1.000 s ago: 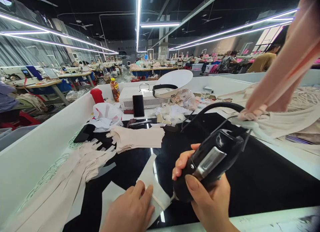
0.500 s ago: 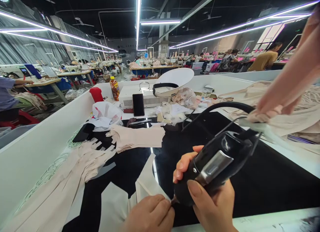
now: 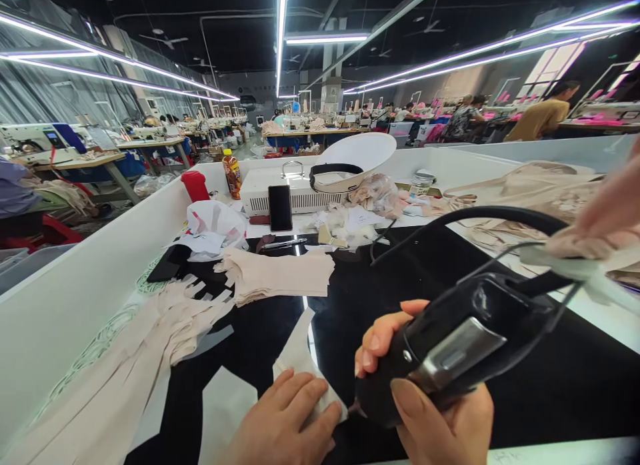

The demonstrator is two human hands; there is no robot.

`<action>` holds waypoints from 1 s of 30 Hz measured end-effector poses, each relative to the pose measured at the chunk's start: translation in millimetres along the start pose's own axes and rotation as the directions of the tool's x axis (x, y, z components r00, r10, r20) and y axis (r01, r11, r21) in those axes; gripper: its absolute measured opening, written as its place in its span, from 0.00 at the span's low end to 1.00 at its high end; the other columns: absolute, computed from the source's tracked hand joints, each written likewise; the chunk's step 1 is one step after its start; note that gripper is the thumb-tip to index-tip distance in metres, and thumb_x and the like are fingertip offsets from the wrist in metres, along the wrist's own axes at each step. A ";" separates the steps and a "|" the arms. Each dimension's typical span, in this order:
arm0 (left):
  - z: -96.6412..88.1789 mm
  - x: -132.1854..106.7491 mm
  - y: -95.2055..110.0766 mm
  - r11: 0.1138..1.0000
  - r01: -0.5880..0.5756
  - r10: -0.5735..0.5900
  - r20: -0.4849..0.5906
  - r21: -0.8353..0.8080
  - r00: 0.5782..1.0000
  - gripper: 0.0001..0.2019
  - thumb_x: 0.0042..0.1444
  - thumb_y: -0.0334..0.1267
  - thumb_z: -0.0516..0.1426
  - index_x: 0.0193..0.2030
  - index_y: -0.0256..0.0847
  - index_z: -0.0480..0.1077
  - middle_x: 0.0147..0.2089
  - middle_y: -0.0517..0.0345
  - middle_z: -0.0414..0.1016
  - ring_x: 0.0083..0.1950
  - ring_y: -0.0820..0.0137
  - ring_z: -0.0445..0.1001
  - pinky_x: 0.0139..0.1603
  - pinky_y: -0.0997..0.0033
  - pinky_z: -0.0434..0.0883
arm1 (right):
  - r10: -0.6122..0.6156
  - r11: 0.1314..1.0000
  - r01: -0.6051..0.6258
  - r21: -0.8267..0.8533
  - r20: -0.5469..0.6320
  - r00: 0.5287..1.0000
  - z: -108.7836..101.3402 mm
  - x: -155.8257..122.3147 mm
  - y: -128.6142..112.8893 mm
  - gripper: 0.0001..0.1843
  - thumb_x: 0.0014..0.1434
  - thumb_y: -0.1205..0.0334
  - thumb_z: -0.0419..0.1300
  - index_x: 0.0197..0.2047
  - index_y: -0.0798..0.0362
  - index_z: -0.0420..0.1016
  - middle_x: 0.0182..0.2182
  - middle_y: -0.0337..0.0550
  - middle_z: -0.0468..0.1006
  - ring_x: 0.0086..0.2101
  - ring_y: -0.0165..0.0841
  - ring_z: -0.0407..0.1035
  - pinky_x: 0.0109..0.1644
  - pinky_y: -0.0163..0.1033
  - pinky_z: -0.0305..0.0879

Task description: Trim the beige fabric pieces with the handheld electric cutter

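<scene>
1. The pointed tip of the black corded hand tool point(image 3: 450, 348) sits just beside the fingertips of the left hand point(image 3: 280, 421), at their 3 o'clock. I judge that a slip toward 9 o'clock could catch a finger.
2. The beige fabric piece point(image 3: 295, 355) is pinned only at its near end. The far end, toward 12 o'clock, lies loose on the glossy black surface point(image 3: 525, 385) and could drag or pucker if the tip pulls on it, spoiling the edge.
3. The cable point(image 3: 475, 215) arcs away toward 1 o'clock, close to loose cloth there, and a snag could jerk the tool.
4. The left hand lies flat and palm down on the fabric piece, fingers stretched out and close together, at the view's 6 o'clock.
5. The right hand point(image 3: 440, 425) is wrapped tight round the tool's body at 5 o'clock, with the thumb on top beside the metal plate.
6. A stack of cut beige pieces point(image 3: 280, 275) rests at 12 o'clock, well apart.
</scene>
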State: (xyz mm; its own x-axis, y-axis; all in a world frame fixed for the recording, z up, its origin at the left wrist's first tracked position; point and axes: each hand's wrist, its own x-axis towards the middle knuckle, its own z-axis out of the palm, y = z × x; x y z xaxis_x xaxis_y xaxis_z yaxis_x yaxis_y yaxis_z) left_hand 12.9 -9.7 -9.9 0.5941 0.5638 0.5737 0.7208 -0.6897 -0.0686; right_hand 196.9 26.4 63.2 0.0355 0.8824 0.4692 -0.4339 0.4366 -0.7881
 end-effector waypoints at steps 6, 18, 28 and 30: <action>3.7 -1.4 0.2 0.999 0.032 -0.031 -0.010 0.017 0.999 0.11 0.76 0.42 0.52 0.55 0.48 0.76 0.52 0.53 0.81 0.52 0.64 0.82 0.54 0.61 0.83 | 0.019 1.000 -0.019 0.013 -0.050 0.999 -2.4 7.0 -0.1 0.21 0.65 0.54 0.72 0.58 0.41 0.73 0.35 0.39 0.77 0.30 0.33 0.74 0.33 0.39 0.76; 6.5 -8.8 -0.9 0.999 0.023 -0.027 0.085 0.044 0.996 0.25 0.61 0.51 0.69 0.63 0.51 0.74 0.57 0.44 0.78 0.56 0.54 0.81 0.53 0.55 0.83 | -0.002 1.000 0.002 -0.015 0.020 1.000 0.9 19.7 12.8 0.22 0.65 0.56 0.71 0.58 0.41 0.70 0.36 0.39 0.78 0.30 0.34 0.75 0.32 0.40 0.77; 11.8 -11.3 -2.4 0.998 0.028 -0.033 0.089 0.059 0.995 0.25 0.63 0.55 0.67 0.64 0.54 0.73 0.59 0.40 0.78 0.59 0.51 0.81 0.53 0.52 0.82 | -0.007 1.000 0.007 -0.001 0.011 1.000 4.6 25.0 14.7 0.19 0.66 0.59 0.70 0.57 0.40 0.71 0.36 0.37 0.78 0.30 0.32 0.75 0.34 0.39 0.78; 12.1 -11.3 -2.7 0.998 0.021 -0.026 0.083 0.059 0.996 0.22 0.66 0.54 0.64 0.64 0.54 0.73 0.58 0.39 0.78 0.59 0.51 0.81 0.53 0.52 0.82 | -0.013 1.000 0.013 0.011 0.001 1.000 6.7 27.4 16.0 0.19 0.66 0.58 0.71 0.57 0.40 0.72 0.36 0.37 0.78 0.30 0.31 0.75 0.33 0.38 0.77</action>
State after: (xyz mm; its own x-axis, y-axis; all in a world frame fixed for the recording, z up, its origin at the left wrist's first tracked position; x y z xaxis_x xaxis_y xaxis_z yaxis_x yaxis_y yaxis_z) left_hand 8.6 -8.8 -26.1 0.6024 0.6173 0.5060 0.7531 -0.6496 -0.1041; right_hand 184.9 56.3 66.1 0.0404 0.8763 0.4801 -0.4436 0.4463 -0.7772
